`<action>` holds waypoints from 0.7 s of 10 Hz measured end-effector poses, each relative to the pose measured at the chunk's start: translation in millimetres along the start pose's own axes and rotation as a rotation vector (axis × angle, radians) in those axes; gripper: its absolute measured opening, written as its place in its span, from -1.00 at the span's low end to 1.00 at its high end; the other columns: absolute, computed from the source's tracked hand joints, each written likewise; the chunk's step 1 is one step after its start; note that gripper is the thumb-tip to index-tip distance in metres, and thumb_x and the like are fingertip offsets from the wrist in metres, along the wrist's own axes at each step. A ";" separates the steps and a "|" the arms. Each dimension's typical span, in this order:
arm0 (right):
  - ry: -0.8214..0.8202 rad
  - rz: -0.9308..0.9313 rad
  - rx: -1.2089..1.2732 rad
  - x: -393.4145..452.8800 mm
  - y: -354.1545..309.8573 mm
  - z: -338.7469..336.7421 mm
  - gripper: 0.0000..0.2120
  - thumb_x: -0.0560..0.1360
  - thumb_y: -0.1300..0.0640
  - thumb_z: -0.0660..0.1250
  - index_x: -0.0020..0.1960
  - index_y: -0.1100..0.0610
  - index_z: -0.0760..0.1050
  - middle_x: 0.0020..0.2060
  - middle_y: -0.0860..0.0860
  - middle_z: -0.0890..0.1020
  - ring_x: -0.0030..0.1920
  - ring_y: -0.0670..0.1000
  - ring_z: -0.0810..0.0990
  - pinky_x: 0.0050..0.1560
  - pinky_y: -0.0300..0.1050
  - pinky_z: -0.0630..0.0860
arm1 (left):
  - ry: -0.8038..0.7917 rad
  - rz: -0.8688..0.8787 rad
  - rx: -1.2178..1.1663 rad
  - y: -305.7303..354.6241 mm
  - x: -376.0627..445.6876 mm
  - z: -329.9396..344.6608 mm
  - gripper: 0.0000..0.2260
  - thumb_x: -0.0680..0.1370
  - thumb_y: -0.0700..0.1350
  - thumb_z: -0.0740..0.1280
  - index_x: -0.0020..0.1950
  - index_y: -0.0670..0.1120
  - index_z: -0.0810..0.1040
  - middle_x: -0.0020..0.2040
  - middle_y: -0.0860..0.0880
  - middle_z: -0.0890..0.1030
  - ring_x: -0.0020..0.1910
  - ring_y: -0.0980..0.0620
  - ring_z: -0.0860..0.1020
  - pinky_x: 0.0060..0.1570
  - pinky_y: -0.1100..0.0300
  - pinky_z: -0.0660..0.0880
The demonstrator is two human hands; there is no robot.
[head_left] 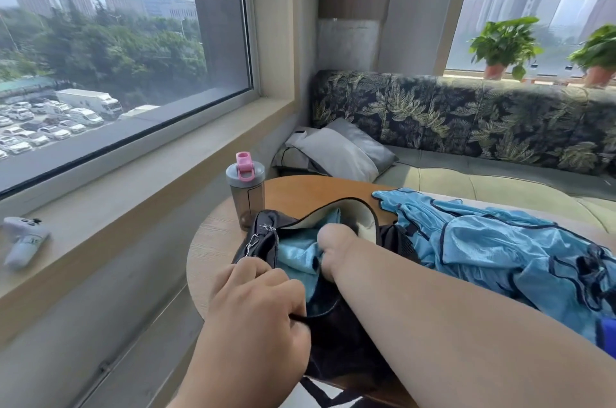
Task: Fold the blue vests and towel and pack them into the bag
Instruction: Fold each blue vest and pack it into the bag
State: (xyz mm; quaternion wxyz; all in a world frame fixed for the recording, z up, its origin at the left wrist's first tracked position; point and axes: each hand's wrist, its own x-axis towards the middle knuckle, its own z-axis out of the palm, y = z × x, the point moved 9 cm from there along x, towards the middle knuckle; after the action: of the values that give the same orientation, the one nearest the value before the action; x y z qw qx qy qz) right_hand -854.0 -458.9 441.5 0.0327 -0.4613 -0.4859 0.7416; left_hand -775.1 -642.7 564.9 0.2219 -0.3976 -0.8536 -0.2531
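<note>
Here the bag (263,241), black and lying open on the round wooden table (300,191), serves as the landmark for everything else. At its near rim, the left hand (256,301) has its fingers curled round the bag's edge and what looks like a black strap, holding the mouth open. Just right of that, the right hand (336,251) is pushed down into the opening; its knuckles press on a blue vest (296,261) already partly inside, but the fingers are buried in fabric, so whether they clutch the cloth or only press it cannot be told.

To the right of the bag, touching its side, a loose heap of blue vests (493,247) sprawls across the table, crumpled and not folded. No towel can be picked out with certainty.

Beyond the bag's far left corner stands a grey bottle (246,194) with a pink cap, just beside it. Farther off lie a pillow (333,154) and the leaf-patterned sofa (466,114); a white controller (23,241) rests on the window ledge well to the bag's left.

Risks, as I judge them: the vest may bunch up while being stuffed in, undoing any fold. If the left hand's hold slips, the mouth may collapse. A shove toward the far left corner could tip the bottle, and the right forearm might drag the heap off the table.
</note>
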 end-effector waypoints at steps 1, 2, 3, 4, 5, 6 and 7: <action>-0.083 -0.095 0.117 -4.9 -5.4 29.9 -0.59 0.73 0.20 0.05 0.56 0.25 0.28 0.46 0.18 0.46 0.45 0.22 0.49 0.38 0.11 0.51 | 0.013 0.020 -0.018 6.1 4.9 -3.4 -0.84 0.10 -0.14 0.37 -0.40 0.04 0.46 -0.41 0.19 0.48 -0.16 0.06 0.50 0.05 0.21 0.21; -0.074 -0.074 0.155 -22.5 -3.4 37.9 -0.58 0.73 0.16 0.06 0.58 0.20 0.27 0.53 0.17 0.41 0.48 0.20 0.47 0.42 0.12 0.49 | -0.003 0.030 -0.030 9.3 8.9 -2.6 -0.85 0.10 -0.13 0.35 -0.40 0.05 0.46 -0.39 0.20 0.49 -0.16 0.05 0.50 0.05 0.19 0.24; -0.088 -0.046 0.183 -7.0 9.6 34.7 -0.59 0.73 0.14 0.07 0.55 0.22 0.34 0.48 0.18 0.47 0.46 0.23 0.49 0.40 0.11 0.48 | -0.038 0.023 -0.023 5.3 8.0 2.5 -0.85 0.11 -0.14 0.34 -0.39 0.05 0.44 -0.40 0.20 0.47 -0.15 0.07 0.49 0.06 0.17 0.27; -0.178 0.085 0.232 -8.4 27.1 32.7 -0.56 0.57 -0.05 0.31 0.36 0.13 0.61 0.16 0.18 0.72 0.19 0.26 0.69 0.30 0.20 0.58 | -0.061 0.021 -0.018 1.7 5.2 9.0 -0.85 0.13 -0.15 0.34 -0.39 0.06 0.44 -0.41 0.20 0.45 -0.14 0.09 0.49 0.06 0.19 0.25; -0.150 0.064 0.275 1.6 28.7 14.4 -0.67 0.55 -0.08 0.41 0.17 0.13 0.66 0.00 0.16 0.76 0.04 0.20 0.74 0.18 0.16 0.66 | -0.068 0.013 -0.022 -1.0 4.0 13.4 -0.83 0.14 -0.15 0.35 -0.39 0.06 0.42 -0.41 0.19 0.43 -0.15 0.12 0.47 0.10 0.29 0.19; -0.172 0.108 0.235 3.8 33.8 9.8 -0.61 0.52 -0.14 0.49 0.17 0.13 0.59 0.02 0.16 0.73 0.04 0.16 0.72 0.19 0.15 0.64 | -0.061 0.014 -0.018 -0.4 4.3 14.5 -0.80 0.12 -0.15 0.35 -0.39 0.06 0.38 -0.41 0.22 0.41 -0.15 0.14 0.43 0.09 0.29 0.18; -0.246 0.142 0.120 7.7 40.0 26.9 -0.64 0.51 -0.05 0.53 0.16 0.18 0.62 -0.01 0.17 0.74 -0.06 0.15 0.73 0.10 0.13 0.69 | -0.060 0.022 -0.017 0.0 4.6 11.6 -0.79 0.12 -0.14 0.35 -0.39 0.08 0.35 -0.42 0.25 0.39 -0.16 0.15 0.43 0.07 0.24 0.20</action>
State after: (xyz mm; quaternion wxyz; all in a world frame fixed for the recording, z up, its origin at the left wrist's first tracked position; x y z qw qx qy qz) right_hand -861.7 -494.7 409.1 -0.0522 -0.3975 -0.4070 0.8207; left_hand -779.9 -633.0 558.6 0.1953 -0.4162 -0.8533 -0.2458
